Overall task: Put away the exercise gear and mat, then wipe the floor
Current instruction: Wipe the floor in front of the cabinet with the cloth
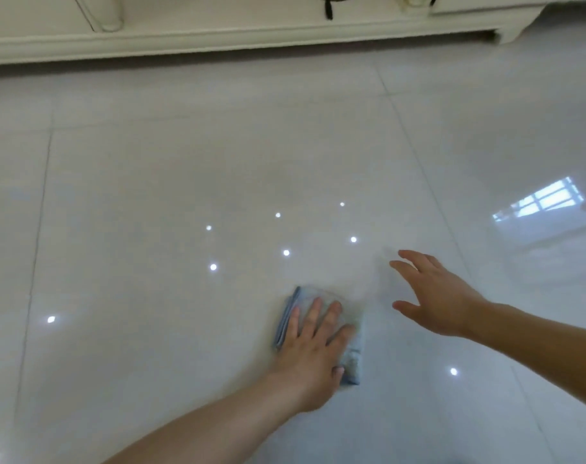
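Note:
A folded light-blue cloth (353, 360) lies flat on the glossy white tiled floor (184, 182). My left hand (313, 354) presses down on it, fingers spread over most of the cloth, thumb at its near right edge. My right hand (432, 296) hovers just right of the cloth, palm down, fingers apart, holding nothing. No exercise gear or mat is in view.
A cream-coloured cabinet base (238, 35) runs along the far edge of the floor, with a black cable (328, 8) hanging in front of it. Ceiling lights and a window reflect in the tiles.

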Demonstrator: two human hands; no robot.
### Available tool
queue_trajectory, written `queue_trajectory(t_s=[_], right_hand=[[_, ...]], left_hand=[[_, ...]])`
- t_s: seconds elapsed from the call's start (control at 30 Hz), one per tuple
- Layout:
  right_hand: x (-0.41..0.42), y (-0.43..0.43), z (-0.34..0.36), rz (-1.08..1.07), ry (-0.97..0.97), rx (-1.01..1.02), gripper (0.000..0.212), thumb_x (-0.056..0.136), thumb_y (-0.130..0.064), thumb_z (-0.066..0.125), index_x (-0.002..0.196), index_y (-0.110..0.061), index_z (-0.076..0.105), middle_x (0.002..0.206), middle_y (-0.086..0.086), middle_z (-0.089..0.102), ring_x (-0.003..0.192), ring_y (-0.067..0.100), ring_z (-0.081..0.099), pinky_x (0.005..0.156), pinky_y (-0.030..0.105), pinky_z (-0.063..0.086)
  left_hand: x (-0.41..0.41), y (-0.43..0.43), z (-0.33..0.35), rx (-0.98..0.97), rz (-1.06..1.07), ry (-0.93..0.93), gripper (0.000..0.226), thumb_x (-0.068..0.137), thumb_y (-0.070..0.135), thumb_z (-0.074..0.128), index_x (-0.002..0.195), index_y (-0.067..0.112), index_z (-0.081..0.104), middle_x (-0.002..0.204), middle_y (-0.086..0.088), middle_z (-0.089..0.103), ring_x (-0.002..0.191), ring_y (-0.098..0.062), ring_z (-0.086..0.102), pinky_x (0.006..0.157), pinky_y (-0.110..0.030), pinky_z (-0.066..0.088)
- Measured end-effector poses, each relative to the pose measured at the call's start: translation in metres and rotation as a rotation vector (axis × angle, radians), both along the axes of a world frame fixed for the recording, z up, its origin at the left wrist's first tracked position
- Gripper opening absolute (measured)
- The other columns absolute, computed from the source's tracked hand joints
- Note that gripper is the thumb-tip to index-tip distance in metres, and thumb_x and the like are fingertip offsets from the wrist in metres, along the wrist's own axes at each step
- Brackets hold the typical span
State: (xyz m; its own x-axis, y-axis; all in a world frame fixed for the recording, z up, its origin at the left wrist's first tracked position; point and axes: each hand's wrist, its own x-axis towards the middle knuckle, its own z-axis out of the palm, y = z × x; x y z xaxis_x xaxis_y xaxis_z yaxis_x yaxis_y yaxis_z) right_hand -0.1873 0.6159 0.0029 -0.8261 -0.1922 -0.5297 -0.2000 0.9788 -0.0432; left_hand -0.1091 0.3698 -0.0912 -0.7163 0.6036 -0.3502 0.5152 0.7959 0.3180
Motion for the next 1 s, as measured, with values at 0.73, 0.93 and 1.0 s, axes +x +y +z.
queue_trajectory(t_s=[0.73, 0.93, 1.0], right_hand=[[-0.113, 0.168, -0.051, -0.186, 0.153, -0.161, 0.085, 0.086, -0.051, 0.061, 0.153, -0.022, 0.02, 0.161, 0.005, 0.012, 0.147, 0.026, 0.008, 0.119, 0.037, 0.018], [-0.147, 0.174, -0.072, -0.209, 0.118, -0.218, 0.092, 0.082, -0.053, 0.066, 0.154, -0.027, 0.015, 0.163, -0.001, 0.004, 0.149, 0.025, 0.0, 0.121, 0.037, 0.013], [-0.151, 0.174, -0.073, -0.239, 0.081, -0.233, 0.092, 0.082, -0.051, 0.067, 0.154, -0.027, 0.015, 0.163, -0.003, 0.003, 0.149, 0.024, 0.0, 0.12, 0.035, 0.012]], left_hand=[[-0.201, 0.192, 0.001, -0.078, 0.182, 0.006, 0.079, 0.092, 0.058, 0.047, 0.154, 0.042, 0.0, 0.163, 0.006, -0.02, 0.147, -0.025, -0.027, 0.115, -0.052, -0.021], [-0.231, 0.206, -0.003, -0.087, 0.202, 0.008, 0.08, 0.093, 0.059, 0.044, 0.154, 0.042, -0.005, 0.162, 0.008, -0.025, 0.146, -0.024, -0.031, 0.114, -0.051, -0.024], [-0.233, 0.205, -0.002, -0.089, 0.198, -0.006, 0.079, 0.093, 0.059, 0.044, 0.153, 0.043, -0.004, 0.161, 0.008, -0.025, 0.146, -0.024, -0.031, 0.114, -0.053, -0.023]])
